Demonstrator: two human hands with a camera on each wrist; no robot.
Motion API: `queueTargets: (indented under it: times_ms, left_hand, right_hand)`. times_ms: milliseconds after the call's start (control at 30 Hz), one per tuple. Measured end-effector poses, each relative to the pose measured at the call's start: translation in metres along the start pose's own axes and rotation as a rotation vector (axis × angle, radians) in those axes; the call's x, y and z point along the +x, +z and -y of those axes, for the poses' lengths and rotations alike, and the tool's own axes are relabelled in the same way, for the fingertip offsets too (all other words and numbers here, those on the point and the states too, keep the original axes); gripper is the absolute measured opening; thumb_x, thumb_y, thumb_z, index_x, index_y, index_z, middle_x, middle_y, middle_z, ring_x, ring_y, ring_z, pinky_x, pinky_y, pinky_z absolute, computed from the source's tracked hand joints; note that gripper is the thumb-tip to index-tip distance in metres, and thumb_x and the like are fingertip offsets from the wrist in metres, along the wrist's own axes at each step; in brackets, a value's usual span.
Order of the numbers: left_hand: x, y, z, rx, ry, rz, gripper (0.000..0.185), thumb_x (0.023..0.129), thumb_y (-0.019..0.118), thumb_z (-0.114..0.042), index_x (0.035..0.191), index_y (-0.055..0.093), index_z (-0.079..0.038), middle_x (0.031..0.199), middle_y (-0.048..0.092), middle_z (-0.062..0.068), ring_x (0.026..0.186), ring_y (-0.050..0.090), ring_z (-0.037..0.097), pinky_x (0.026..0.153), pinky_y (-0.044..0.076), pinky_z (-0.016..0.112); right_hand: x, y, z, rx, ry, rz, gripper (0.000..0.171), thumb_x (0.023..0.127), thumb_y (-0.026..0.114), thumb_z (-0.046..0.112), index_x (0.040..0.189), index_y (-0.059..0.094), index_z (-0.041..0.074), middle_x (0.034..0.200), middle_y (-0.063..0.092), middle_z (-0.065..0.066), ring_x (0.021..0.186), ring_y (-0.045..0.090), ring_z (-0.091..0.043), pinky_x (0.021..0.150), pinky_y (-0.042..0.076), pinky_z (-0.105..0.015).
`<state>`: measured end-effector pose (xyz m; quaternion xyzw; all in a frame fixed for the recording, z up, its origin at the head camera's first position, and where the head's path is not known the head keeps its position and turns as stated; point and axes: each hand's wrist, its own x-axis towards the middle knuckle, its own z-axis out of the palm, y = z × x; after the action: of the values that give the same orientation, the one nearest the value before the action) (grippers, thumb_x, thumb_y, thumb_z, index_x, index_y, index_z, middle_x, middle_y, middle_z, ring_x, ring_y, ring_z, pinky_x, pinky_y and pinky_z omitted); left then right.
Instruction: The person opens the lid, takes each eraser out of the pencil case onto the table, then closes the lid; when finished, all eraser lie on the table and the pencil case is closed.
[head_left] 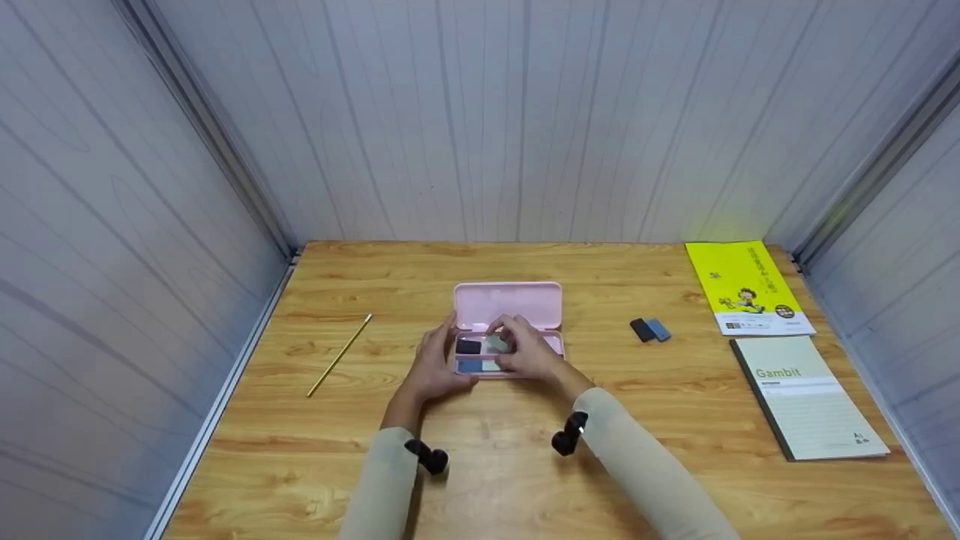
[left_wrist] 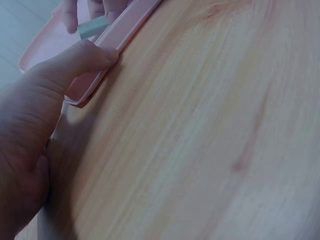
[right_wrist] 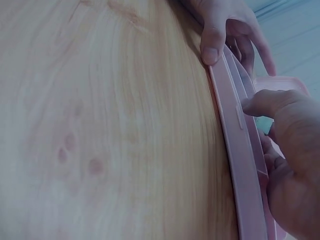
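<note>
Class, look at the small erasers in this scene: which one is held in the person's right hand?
The pale green eraser, pinched by the right hand over the open pink case. The black and blue pair lies untouched on the table, farther right.

Pink case (head_left: 508,304) smooth matt plastic; table (head_left: 465,465) glossy grained wood; notebook (head_left: 806,397) matt paper

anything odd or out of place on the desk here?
Nothing damaged or spilled. The pink pencil case lies open, the left hand steadying its edge while the right hand holds a pale eraser over the tray. Strays: a pencil lying diagonally at left, and two dark erasers loose at right.
</note>
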<state>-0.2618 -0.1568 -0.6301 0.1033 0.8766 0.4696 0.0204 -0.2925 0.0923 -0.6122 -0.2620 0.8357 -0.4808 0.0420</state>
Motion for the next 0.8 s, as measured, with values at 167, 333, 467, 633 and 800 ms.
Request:
queueTargets:
  times_ms: [167, 333, 467, 633, 800]
  left_hand:
    - [0.000, 0.000, 0.001, -0.004, -0.004, 0.006, 0.135, 0.068, 0.103, -0.023, 0.180, 0.028, -0.013, 0.163, 0.061, 0.021, 0.155, 0.045, 0.041, 0.134, 0.035, 0.065]
    - [0.001, 0.000, 0.001, -0.004, -0.025, 0.017, 0.134, 0.071, 0.103, -0.025, 0.181, 0.027, -0.016, 0.163, 0.062, 0.018, 0.156, 0.044, 0.040, 0.136, 0.034, 0.064]
    - [0.001, 0.000, 0.001, 0.007, -0.016, 0.011, 0.134, 0.070, 0.103, -0.024, 0.180, 0.027, -0.015, 0.162, 0.063, 0.018, 0.155, 0.045, 0.040, 0.135, 0.035, 0.064]
    - [0.001, 0.000, 0.000, 0.004, -0.001, 0.003, 0.134, 0.069, 0.104, -0.022, 0.180, 0.028, -0.014, 0.161, 0.063, 0.019, 0.154, 0.047, 0.040, 0.135, 0.036, 0.063]
    - [0.000, -0.001, -0.002, 0.003, -0.004, 0.004, 0.134, 0.070, 0.104, -0.023, 0.180, 0.028, -0.015, 0.162, 0.061, 0.020, 0.153, 0.046, 0.040, 0.134, 0.036, 0.064]
  right_hand:
    - [-0.002, 0.000, 0.006, 0.038, 0.042, -0.046, 0.044, 0.086, 0.075, -0.009, 0.127, 0.066, 0.002, 0.106, 0.063, -0.018, 0.089, 0.059, -0.013, 0.082, 0.050, -0.021]
    - [-0.003, 0.001, 0.008, 0.060, 0.088, -0.051, 0.044, 0.088, 0.077, -0.007, 0.131, 0.069, 0.000, 0.105, 0.068, -0.017, 0.087, 0.058, -0.009, 0.080, 0.049, -0.019]
    - [-0.003, 0.001, 0.007, 0.058, 0.087, -0.052, 0.045, 0.088, 0.079, -0.004, 0.132, 0.071, -0.002, 0.103, 0.069, -0.016, 0.086, 0.058, -0.009, 0.079, 0.049, -0.019]
    - [-0.003, -0.001, 0.008, 0.059, 0.077, -0.047, 0.045, 0.088, 0.078, -0.004, 0.132, 0.071, -0.003, 0.102, 0.069, -0.015, 0.088, 0.058, -0.010, 0.079, 0.049, -0.019]
    - [-0.004, -0.006, 0.013, 0.067, 0.069, -0.033, 0.044, 0.090, 0.078, -0.004, 0.133, 0.071, -0.003, 0.105, 0.069, -0.018, 0.091, 0.059, -0.014, 0.082, 0.049, -0.019]
